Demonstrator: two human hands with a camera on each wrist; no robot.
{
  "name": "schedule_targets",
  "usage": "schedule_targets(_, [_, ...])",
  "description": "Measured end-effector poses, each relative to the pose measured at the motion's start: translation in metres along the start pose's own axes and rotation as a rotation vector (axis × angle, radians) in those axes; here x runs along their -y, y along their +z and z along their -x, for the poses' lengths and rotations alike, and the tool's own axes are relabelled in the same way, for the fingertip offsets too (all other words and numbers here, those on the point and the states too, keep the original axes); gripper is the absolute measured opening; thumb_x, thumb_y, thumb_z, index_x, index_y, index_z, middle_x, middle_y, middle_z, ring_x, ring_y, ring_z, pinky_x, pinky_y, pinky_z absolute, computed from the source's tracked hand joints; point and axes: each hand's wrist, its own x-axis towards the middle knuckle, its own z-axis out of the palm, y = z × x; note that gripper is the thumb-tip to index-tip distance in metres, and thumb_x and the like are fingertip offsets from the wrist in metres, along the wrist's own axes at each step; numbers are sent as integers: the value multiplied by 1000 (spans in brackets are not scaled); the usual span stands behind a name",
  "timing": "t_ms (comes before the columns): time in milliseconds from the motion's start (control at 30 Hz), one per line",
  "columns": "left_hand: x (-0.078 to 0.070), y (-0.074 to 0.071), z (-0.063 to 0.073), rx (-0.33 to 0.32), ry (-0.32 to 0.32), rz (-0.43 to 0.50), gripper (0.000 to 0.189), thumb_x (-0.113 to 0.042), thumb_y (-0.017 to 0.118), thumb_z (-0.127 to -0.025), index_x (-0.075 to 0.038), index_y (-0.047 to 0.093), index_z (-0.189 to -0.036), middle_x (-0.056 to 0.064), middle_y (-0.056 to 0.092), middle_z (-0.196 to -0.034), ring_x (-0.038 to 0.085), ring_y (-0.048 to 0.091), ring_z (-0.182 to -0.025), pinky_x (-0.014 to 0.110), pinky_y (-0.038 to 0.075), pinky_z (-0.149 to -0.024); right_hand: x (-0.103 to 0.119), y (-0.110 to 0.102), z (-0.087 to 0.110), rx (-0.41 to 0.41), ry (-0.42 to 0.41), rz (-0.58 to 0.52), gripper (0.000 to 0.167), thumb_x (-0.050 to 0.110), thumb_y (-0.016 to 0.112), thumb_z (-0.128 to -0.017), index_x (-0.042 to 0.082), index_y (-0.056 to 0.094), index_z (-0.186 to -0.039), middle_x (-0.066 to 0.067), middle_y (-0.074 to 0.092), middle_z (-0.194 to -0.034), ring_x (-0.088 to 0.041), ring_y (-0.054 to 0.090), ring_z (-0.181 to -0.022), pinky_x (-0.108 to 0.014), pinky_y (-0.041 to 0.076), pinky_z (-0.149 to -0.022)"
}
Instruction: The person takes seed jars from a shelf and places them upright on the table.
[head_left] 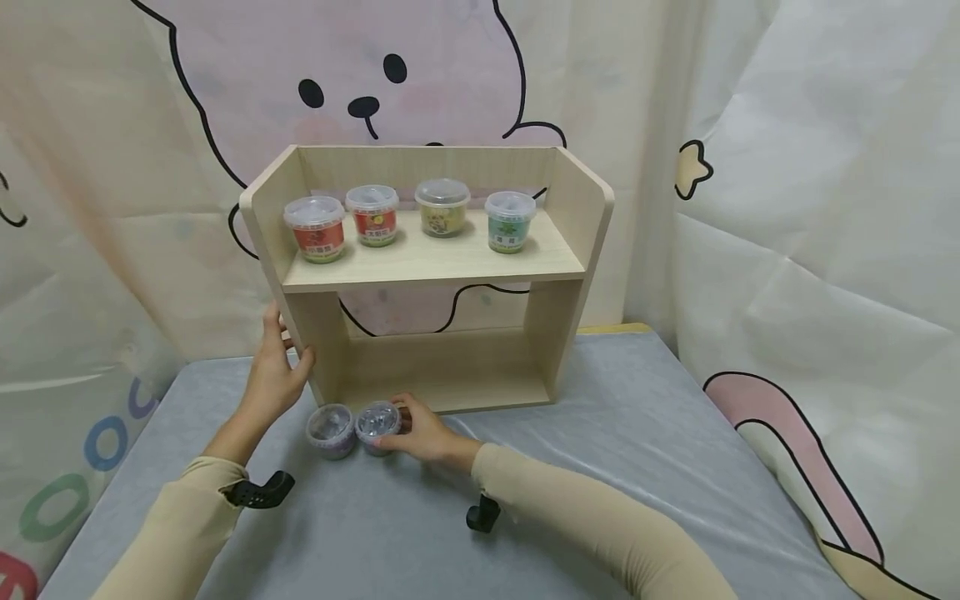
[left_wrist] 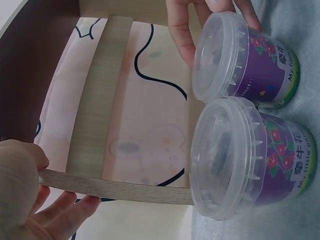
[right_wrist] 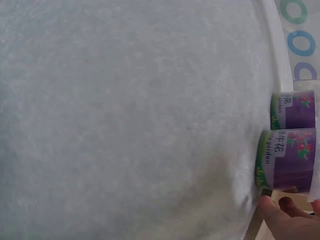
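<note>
Two small clear-lidded plastic cups with purple flower labels stand side by side on the table, in front of the shelf's lower left corner. My right hand (head_left: 426, 431) holds the right purple cup (head_left: 378, 423), fingers behind it and thumb at its near side. The left purple cup (left_wrist: 230, 160) stands close against it. My left hand (head_left: 273, 375) grips the left side panel of the light wooden two-tier shelf (head_left: 442, 379), thumb on one face and fingers on the other, as the left wrist view shows.
On the upper tier stand two red-labelled cups (head_left: 318, 237) (head_left: 375, 221), a yellow-labelled cup (head_left: 442, 214) and a green-labelled cup (head_left: 508, 227). A grey-blue cloth (head_left: 600, 467) covers the table. Printed curtains (head_left: 810, 208) hang behind and at both sides.
</note>
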Motion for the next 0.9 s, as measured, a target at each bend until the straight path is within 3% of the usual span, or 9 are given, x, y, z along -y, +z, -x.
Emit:
schedule_targets(267, [3, 0, 1, -10, 10, 3, 85, 6, 56, -93, -21, 9, -159, 35, 40, -146, 59, 57, -115, 71, 50, -89, 13, -13, 5, 54, 49, 63, 68, 25, 72, -94, 6, 39, -151, -19, 52, -147, -33, 51, -139, -45, 45, -115])
schedule_targets(667, [6, 3, -1, -9, 18, 0, 87, 5, 56, -93, -21, 7, -160, 36, 39, -146, 60, 57, -115, 71, 50, -91, 47, -43, 14, 88, -88, 55, 61, 17, 66, -97, 2, 40, -150, -20, 48, -150, -37, 47, -141, -46, 42, -118])
schedule_targets(900, [4, 3, 1, -11, 16, 3, 87, 7, 56, -93, -21, 8, -160, 37, 40, -145, 61, 57, -114, 71, 49, -92, 73, -59, 22, 82, -127, 50, 58, 15, 67, -96, 4, 43, -148, -19, 50, -148, -33, 50, -139, -43, 45, -116])
